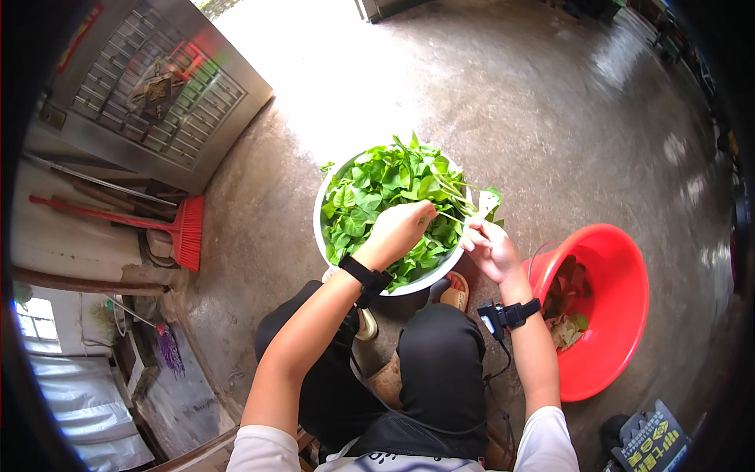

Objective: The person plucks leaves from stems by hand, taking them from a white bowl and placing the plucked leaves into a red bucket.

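A round, pale basin heaped with leafy greens stands in front of my knees. Over its right half, my left hand has its fingers pinched together at a thin green stem. My right hand is just past the basin's right rim, its fingers curled around the lower end of a leafy stem. That stem's leaves spread above my fingers, and other stems lean over the rim beside it. Both wrists carry black straps, the right one with a small device.
A red bucket with brown and pale leaf scraps inside stands to my right. A red broom leans at the left wall, below a metal door. A purple mop is at the lower left. A printed bag lies at the lower right.
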Demonstrator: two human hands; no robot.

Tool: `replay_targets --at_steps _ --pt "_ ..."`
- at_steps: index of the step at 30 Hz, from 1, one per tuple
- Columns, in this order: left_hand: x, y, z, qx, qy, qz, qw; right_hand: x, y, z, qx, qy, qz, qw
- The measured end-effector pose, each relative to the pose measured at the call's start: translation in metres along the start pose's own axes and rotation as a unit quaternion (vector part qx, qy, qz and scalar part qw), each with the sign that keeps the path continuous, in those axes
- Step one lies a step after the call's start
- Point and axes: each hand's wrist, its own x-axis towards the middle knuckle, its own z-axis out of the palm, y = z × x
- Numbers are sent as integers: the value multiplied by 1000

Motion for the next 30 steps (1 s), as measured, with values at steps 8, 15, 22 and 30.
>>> replay_targets --at_steps 8,15,22,30 --pt "-2 -16 -2 113 105 -75 985 -5 -1 1 32 -27 -10 999" --pt "6 15 -7 -53 74 3 996 -5 2 -1 16 -13 25 999" --pt "3 -10 -4 48 47 34 997 -6 3 1 4 -52 33 998" --pt "5 -27 11 107 121 -148 976 -5 9 4 -50 -55 48 996"
